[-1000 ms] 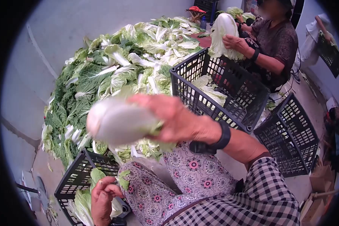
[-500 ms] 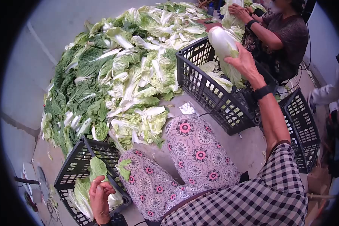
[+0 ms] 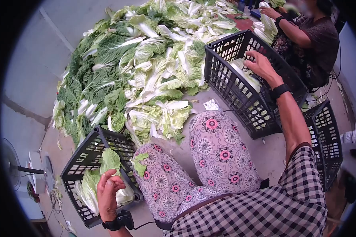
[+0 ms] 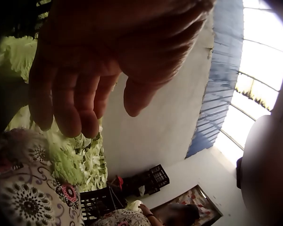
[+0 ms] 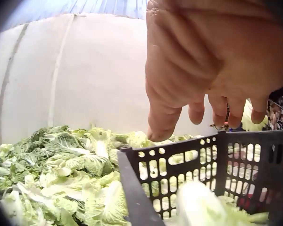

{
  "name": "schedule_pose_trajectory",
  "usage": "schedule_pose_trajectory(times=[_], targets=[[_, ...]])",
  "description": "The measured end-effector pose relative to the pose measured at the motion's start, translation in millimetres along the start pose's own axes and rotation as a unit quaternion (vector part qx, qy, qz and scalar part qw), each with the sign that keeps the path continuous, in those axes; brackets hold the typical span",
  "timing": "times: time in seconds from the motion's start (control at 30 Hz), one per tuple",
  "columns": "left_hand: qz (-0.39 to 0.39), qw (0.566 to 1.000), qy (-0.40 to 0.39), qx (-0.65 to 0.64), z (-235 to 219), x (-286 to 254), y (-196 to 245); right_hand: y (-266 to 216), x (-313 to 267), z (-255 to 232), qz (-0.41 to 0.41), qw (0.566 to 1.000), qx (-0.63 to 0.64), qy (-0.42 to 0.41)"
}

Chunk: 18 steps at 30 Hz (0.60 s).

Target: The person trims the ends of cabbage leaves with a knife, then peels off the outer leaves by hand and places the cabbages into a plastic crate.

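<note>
Over the black plastic crate (image 3: 265, 112) at the right, my right hand (image 3: 264, 68) holds nothing, its fingers loosely bent. Below it inside that crate lies a pale napa cabbage (image 5: 197, 205), just under the fingers in the right wrist view. My left hand (image 3: 108, 195) hangs at the lower left with relaxed, slightly bent fingers and nothing in its grasp. Beside it a second black crate (image 3: 76, 160) is tilted and contains napa cabbage (image 3: 89, 191). A green leaf (image 3: 110, 160) stands up near the left fingertips.
A big heap of loose cabbage leaves (image 3: 146, 75) lies against the wall. Another person (image 3: 316, 37) sits at the back right, handling a cabbage (image 3: 265, 29). A further black crate (image 3: 324, 142) stands at the right. A leaf scrap (image 3: 139, 164) rests on my knee. A fan (image 3: 10, 164) is at the left.
My right hand carried a napa cabbage from in front of me to the right crate, lowered it in and let go. The left hand has stayed by the left crate.
</note>
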State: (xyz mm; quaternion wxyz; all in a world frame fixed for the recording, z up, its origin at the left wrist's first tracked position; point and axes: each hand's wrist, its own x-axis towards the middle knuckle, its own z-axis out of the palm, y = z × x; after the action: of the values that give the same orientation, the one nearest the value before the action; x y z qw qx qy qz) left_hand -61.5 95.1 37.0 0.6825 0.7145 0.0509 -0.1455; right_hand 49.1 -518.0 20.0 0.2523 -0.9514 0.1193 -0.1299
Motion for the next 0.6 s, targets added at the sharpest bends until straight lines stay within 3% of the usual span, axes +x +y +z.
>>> schedule_pose_trajectory(times=[0.13, 0.23, 0.3, 0.37, 0.47, 0.6], targets=[[0.038, 0.999, 0.005, -0.002, -25.2, 1.5, -4.6, -84.4, -24.3, -5.3, -0.127, 0.987, 0.099, -0.015], [0.045, 0.997, 0.060, 0.034, -41.0, -0.1, 8.8, -146.1, -55.4, 7.9, -0.221, 0.962, 0.118, -0.113], [0.076, 0.989, 0.111, 0.062, -58.6, -1.1, 15.6, -185.6, -83.9, 13.9, -0.224, 0.945, 0.146, -0.186], [0.072, 0.980, 0.164, 0.085, -86.8, -1.5, 13.5, -203.5, -101.1, 22.1, -0.269, 0.930, 0.132, -0.213], [0.038, 0.969, 0.204, 0.133, -120.3, -7.8, 10.5, -215.0, -112.5, 29.7, -0.256, 0.903, 0.139, -0.317], [-0.007, 0.946, 0.229, 0.229, -158.1, -5.8, -11.8, -210.5, -113.7, 37.9, -0.291, 0.883, 0.118, -0.348]])
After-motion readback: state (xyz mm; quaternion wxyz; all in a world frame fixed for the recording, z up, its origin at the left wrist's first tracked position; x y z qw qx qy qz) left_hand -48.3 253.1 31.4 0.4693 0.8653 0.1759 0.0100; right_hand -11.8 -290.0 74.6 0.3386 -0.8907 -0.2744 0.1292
